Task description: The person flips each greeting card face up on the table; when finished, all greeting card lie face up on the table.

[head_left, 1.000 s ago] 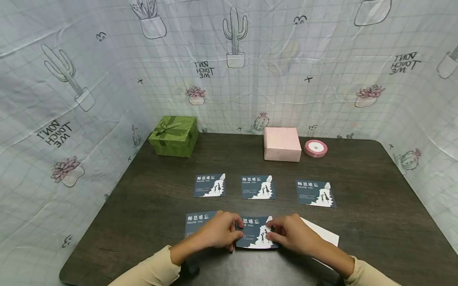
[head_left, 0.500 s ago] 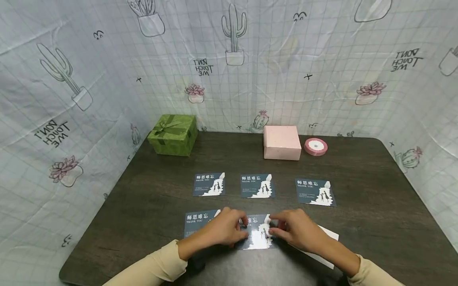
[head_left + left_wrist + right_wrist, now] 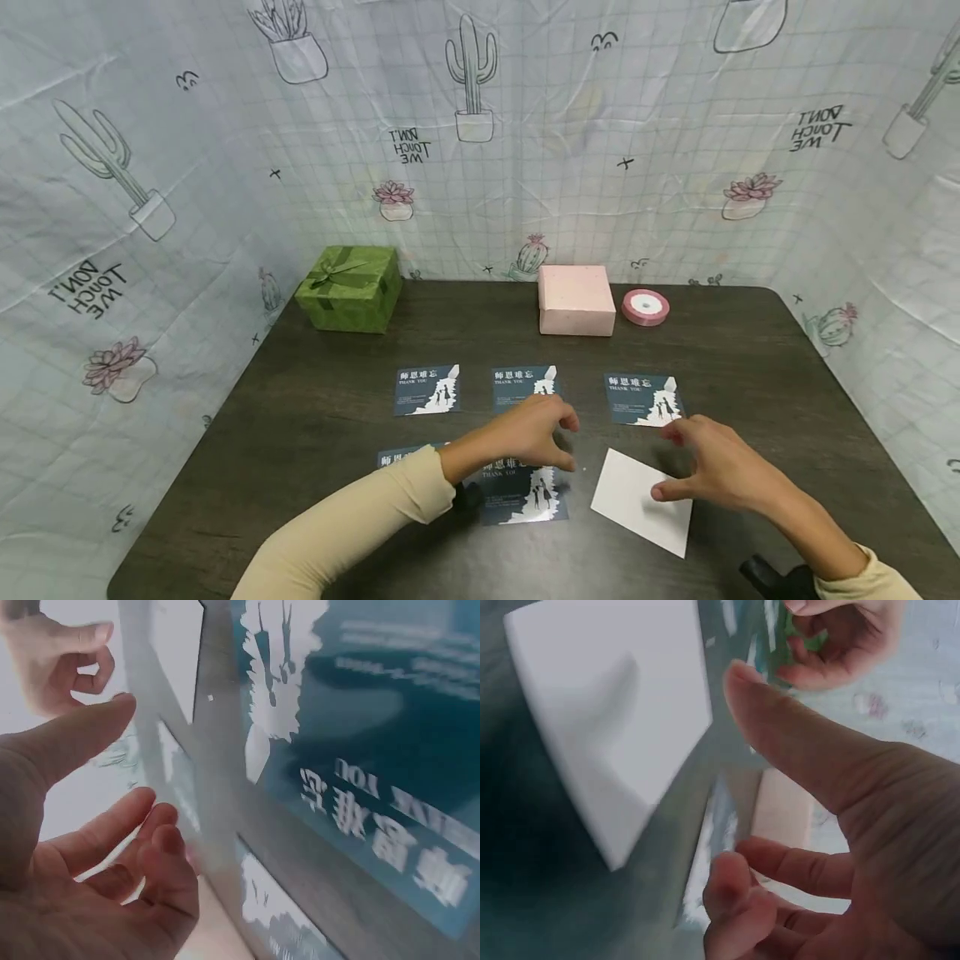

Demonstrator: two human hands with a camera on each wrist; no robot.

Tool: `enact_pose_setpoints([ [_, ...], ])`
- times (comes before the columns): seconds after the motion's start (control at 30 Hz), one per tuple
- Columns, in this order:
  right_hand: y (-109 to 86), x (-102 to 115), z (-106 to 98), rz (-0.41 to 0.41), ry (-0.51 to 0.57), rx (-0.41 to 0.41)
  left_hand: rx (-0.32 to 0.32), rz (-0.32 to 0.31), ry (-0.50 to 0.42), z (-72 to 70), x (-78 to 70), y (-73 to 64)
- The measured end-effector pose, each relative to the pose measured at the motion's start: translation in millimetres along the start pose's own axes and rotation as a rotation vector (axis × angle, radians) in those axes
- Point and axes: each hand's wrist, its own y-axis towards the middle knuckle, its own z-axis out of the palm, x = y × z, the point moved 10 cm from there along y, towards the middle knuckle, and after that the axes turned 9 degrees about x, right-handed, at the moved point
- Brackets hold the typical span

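Observation:
My left hand [image 3: 536, 429] hovers above the dark-blue "THANK YOU" card [image 3: 521, 496] at the front middle, thumb and fingers apart around nothing. That card lies flat below it, also large in the left wrist view. To the right, my right hand [image 3: 716, 467] is held over a blank white card [image 3: 637, 504], its thumb and fingers spread. In the right wrist view a gap shows between the thumb [image 3: 795, 735] and the white card, and nothing is held. The sleeve and left arm mostly cover another blue card [image 3: 397, 456] at the front left.
Behind the hands lie three more blue cards, left [image 3: 427, 392], middle [image 3: 513, 386] and right [image 3: 641, 400]. At the back of the dark table [image 3: 300, 467] stand a green gift box [image 3: 352, 292], a pink box [image 3: 576, 302] and a pink ribbon roll [image 3: 645, 307].
Both hands have left the front-middle card, which now lies flat. The right hand has moved right over the white card. The left hand has moved up and slightly right.

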Motion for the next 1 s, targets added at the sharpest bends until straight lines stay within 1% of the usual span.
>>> enact_pose_setpoints([
  [0.13, -0.6, -14, 14, 0.027, -0.023, 0.012, 0.039, 0.019, 0.043, 11.3, -4.7, 24.0],
  [0.2, -0.1, -15, 22, 0.020, -0.019, 0.012, 0.046, 0.018, 0.057, 16.8, -5.3, 31.9],
  [0.27, 0.4, -14, 28, 0.021, -0.021, 0.004, 0.051, 0.002, 0.057, 20.1, -5.6, 36.1],
  [0.43, 1.1, -13, 33, 0.032, -0.029, -0.010, 0.061, -0.055, 0.073, 25.5, -7.1, 39.9],
  [0.53, 1.6, -13, 33, 0.007, -0.008, -0.005, 0.060, -0.076, 0.082, 27.8, -7.8, 41.3],
  [0.63, 1.2, -12, 32, -0.008, 0.015, 0.010, 0.061, -0.073, 0.070, 28.9, -9.6, 42.1],
  [0.7, 0.6, -13, 33, 0.006, 0.020, 0.026, 0.065, -0.065, 0.063, 30.0, -11.3, 42.7],
  [0.77, -0.4, -15, 33, 0.029, 0.012, 0.042, 0.065, -0.053, 0.043, 30.6, -13.7, 42.9],
  [0.87, -1.6, -19, 34, 0.065, -0.003, 0.052, 0.073, -0.051, -0.031, 32.6, -16.2, 42.8],
  [0.93, -2.4, -20, 33, 0.073, -0.006, 0.043, 0.079, -0.066, -0.096, 34.1, -17.3, 42.3],
  [1.0, -3.1, -22, 31, 0.079, -0.008, 0.028, 0.082, -0.099, -0.137, 35.5, -17.1, 41.5],
])
